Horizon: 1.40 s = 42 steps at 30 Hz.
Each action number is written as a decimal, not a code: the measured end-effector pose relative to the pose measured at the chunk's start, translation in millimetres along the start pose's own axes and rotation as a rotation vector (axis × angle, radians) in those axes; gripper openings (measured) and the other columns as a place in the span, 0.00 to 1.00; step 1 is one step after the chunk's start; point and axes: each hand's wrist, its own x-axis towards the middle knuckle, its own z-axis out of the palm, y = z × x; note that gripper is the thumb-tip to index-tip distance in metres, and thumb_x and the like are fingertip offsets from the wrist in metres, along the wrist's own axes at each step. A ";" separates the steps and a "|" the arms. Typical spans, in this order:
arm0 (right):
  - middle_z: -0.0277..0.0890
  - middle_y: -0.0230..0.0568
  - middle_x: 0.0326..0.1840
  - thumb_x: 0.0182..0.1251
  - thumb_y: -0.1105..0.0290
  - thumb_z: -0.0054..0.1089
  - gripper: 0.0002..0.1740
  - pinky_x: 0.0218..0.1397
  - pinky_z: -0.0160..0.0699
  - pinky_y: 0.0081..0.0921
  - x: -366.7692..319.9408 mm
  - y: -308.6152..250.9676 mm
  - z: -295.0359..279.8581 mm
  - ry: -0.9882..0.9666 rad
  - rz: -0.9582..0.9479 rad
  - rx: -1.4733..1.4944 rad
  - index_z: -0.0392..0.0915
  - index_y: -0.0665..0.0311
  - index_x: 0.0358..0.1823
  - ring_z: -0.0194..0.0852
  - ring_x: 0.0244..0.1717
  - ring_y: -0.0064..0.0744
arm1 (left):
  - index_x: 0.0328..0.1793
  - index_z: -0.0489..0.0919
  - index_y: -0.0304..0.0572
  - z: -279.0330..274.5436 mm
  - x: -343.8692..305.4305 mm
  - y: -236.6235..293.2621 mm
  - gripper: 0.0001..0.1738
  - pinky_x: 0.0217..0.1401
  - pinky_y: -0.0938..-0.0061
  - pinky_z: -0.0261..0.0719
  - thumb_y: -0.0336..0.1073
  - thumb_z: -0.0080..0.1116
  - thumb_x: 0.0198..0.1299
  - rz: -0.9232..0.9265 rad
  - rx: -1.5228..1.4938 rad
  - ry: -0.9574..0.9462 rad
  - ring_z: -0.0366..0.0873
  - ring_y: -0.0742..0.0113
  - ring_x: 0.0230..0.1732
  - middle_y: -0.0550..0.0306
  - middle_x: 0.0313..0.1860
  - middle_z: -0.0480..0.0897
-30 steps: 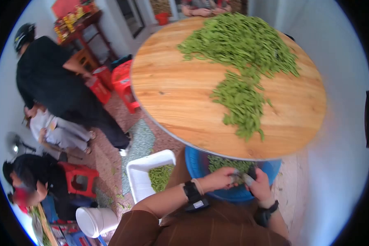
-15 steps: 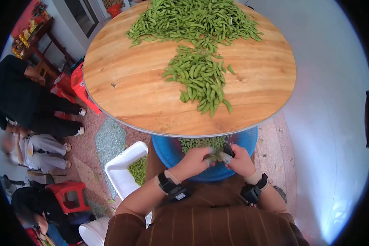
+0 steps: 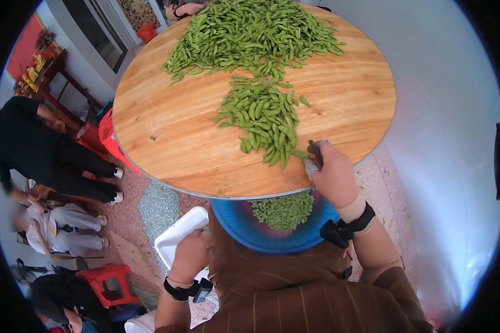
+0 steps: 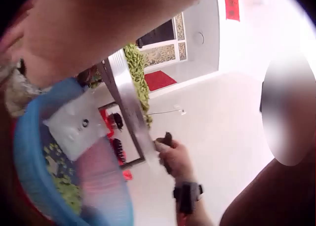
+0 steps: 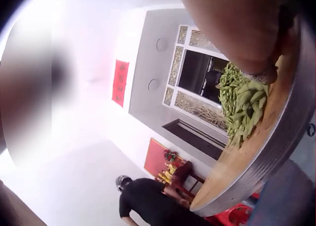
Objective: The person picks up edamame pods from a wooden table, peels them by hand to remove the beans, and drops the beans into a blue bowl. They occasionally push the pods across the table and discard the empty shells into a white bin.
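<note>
Head view: right hand (image 3: 336, 176) overlaps tabletop edge (image 3: 228, 197) beside pods (image 3: 261, 114), room rightward.

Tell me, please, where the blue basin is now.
In the head view, the blue basin sits below the near edge of the table, right of the white tub.

On one round table (image 3: 172, 122), two heaps of green pods (image 3: 255, 41) are counted: one toward the far edge, one toward the near edge. Past that edge, one blue basin (image 3: 236, 225) and one white tub (image 3: 178, 233) are seen. One left hand (image 3: 191, 255), one right hand (image 3: 334, 175) and one dark tool (image 3: 315, 152) are counted.
</note>
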 end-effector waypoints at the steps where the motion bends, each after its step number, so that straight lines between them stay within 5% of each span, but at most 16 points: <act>1: 0.77 0.47 0.30 0.51 0.75 0.63 0.13 0.32 0.76 0.38 -3.5 1.5 -2.7 -0.009 0.020 0.113 0.73 0.67 0.38 0.78 0.30 0.52 | 0.41 0.79 0.40 -3.1 5.0 8.9 0.10 0.41 0.57 0.77 0.33 0.59 0.53 -0.005 -0.002 -0.001 0.78 0.46 0.41 0.44 0.37 0.79; 5: 0.80 0.44 0.30 0.52 0.74 0.65 0.13 0.32 0.77 0.33 -27.4 -6.6 -20.9 0.036 0.059 0.212 0.75 0.66 0.40 0.80 0.29 0.45 | 0.54 0.78 0.41 -4.9 47.6 61.2 0.16 0.40 0.64 0.78 0.33 0.57 0.59 0.332 -0.463 0.061 0.80 0.50 0.38 0.48 0.36 0.82; 7: 0.81 0.41 0.30 0.52 0.72 0.67 0.13 0.32 0.77 0.31 -43.7 -23.6 -31.2 -0.078 0.209 0.320 0.77 0.65 0.40 0.79 0.26 0.40 | 0.56 0.77 0.39 -2.6 62.0 92.3 0.15 0.38 0.71 0.78 0.31 0.53 0.63 0.380 -0.773 0.059 0.81 0.62 0.37 0.53 0.36 0.83; 8: 0.79 0.43 0.31 0.49 0.74 0.68 0.16 0.33 0.77 0.32 -52.3 -28.6 -33.7 -0.120 0.196 0.319 0.77 0.65 0.41 0.78 0.28 0.44 | 0.56 0.77 0.39 -4.8 67.9 106.6 0.15 0.38 0.71 0.78 0.31 0.53 0.63 0.380 -0.778 0.057 0.81 0.62 0.37 0.53 0.36 0.83; 10: 0.78 0.45 0.32 0.48 0.75 0.67 0.16 0.33 0.76 0.33 -65.1 -38.1 -33.0 -0.122 0.085 0.238 0.76 0.65 0.41 0.78 0.30 0.46 | 0.53 0.77 0.38 -9.3 76.0 129.3 0.12 0.36 0.78 0.76 0.29 0.49 0.66 0.147 -1.398 -0.304 0.80 0.74 0.37 0.59 0.36 0.83; 13: 0.75 0.52 0.35 0.46 0.77 0.65 0.17 0.36 0.76 0.37 -78.4 -32.1 -28.7 -0.145 -0.071 0.108 0.73 0.67 0.40 0.76 0.35 0.54 | 0.51 0.77 0.39 7.4 83.9 136.7 0.11 0.36 0.83 0.74 0.28 0.46 0.67 0.029 -1.549 -0.222 0.78 0.78 0.37 0.62 0.37 0.82; 15: 0.75 0.55 0.35 0.50 0.76 0.62 0.14 0.37 0.76 0.40 -78.8 -29.3 -28.9 -0.238 -0.004 0.378 0.71 0.68 0.39 0.76 0.37 0.58 | 0.50 0.77 0.39 -0.6 82.9 132.4 0.10 0.37 0.83 0.74 0.28 0.46 0.67 0.022 -1.517 -0.246 0.77 0.78 0.38 0.63 0.37 0.81; 22: 0.76 0.59 0.36 0.58 0.73 0.58 0.10 0.39 0.76 0.40 -72.7 -24.8 -24.4 -0.346 -0.012 0.509 0.72 0.68 0.40 0.75 0.41 0.63 | 0.54 0.76 0.36 5.1 76.8 121.8 0.12 0.45 0.78 0.75 0.26 0.49 0.66 0.212 -1.290 -0.125 0.76 0.74 0.41 0.62 0.40 0.79; 25: 0.76 0.58 0.34 0.58 0.71 0.61 0.12 0.38 0.77 0.38 -69.8 -17.9 -20.3 -0.301 0.041 0.545 0.72 0.68 0.42 0.78 0.36 0.56 | 0.56 0.76 0.35 14.5 77.1 110.9 0.14 0.46 0.76 0.75 0.26 0.50 0.65 0.353 -1.015 -0.105 0.75 0.73 0.43 0.61 0.42 0.79; 27: 0.78 0.48 0.31 0.59 0.69 0.62 0.13 0.33 0.76 0.30 -63.8 -17.5 -26.5 -0.516 0.212 0.574 0.73 0.67 0.42 0.79 0.29 0.37 | 0.57 0.76 0.36 8.8 75.7 109.9 0.14 0.46 0.77 0.75 0.25 0.50 0.65 0.351 -0.915 -0.130 0.75 0.74 0.43 0.60 0.43 0.79; 28: 0.78 0.48 0.31 0.59 0.69 0.62 0.13 0.33 0.76 0.30 -62.2 -17.7 -27.8 -0.514 0.215 0.577 0.73 0.67 0.42 0.79 0.29 0.37 | 0.57 0.76 0.37 5.0 74.7 110.8 0.15 0.46 0.78 0.75 0.25 0.51 0.65 0.350 -0.817 -0.150 0.75 0.74 0.44 0.60 0.44 0.79; 30: 0.76 0.36 0.28 0.64 0.66 0.60 0.11 0.27 0.72 0.20 -60.4 -17.7 -28.9 -0.641 0.465 0.791 0.73 0.66 0.41 0.71 0.24 0.20 | 0.57 0.76 0.37 1.3 69.7 119.0 0.15 0.46 0.78 0.75 0.24 0.52 0.64 0.275 -1.035 -0.147 0.76 0.73 0.44 0.59 0.44 0.79; 34: 0.72 0.29 0.28 0.69 0.66 0.54 0.09 0.23 0.65 0.14 -66.6 -4.1 -19.3 -0.630 0.694 1.373 0.73 0.64 0.43 0.63 0.21 0.14 | 0.56 0.75 0.36 -8.0 64.5 133.5 0.15 0.45 0.79 0.77 0.21 0.53 0.63 0.130 -1.612 -0.113 0.79 0.70 0.44 0.57 0.43 0.79; 36: 0.69 0.30 0.27 0.73 0.66 0.50 0.09 0.22 0.62 0.13 -70.9 -2.8 -16.1 -0.712 0.934 1.771 0.71 0.63 0.45 0.58 0.19 0.13 | 0.55 0.75 0.36 -9.5 67.9 129.9 0.14 0.46 0.77 0.78 0.22 0.53 0.63 0.186 -1.550 -0.166 0.79 0.69 0.43 0.57 0.43 0.80; 41: 0.69 0.29 0.28 0.73 0.64 0.49 0.09 0.22 0.61 0.13 -76.3 -8.6 -8.8 -0.793 0.964 1.785 0.70 0.62 0.46 0.58 0.20 0.12 | 0.52 0.74 0.36 -2.2 76.2 129.0 0.10 0.43 0.78 0.79 0.24 0.53 0.64 0.380 -1.302 0.002 0.80 0.70 0.40 0.57 0.41 0.80; 42: 0.71 0.31 0.28 0.72 0.65 0.49 0.09 0.24 0.65 0.16 -75.3 -10.1 -10.3 -0.787 0.804 1.461 0.70 0.62 0.46 0.63 0.21 0.15 | 0.51 0.75 0.37 -5.5 74.7 130.5 0.09 0.40 0.79 0.77 0.25 0.53 0.65 0.266 -1.423 -0.038 0.79 0.72 0.39 0.57 0.39 0.81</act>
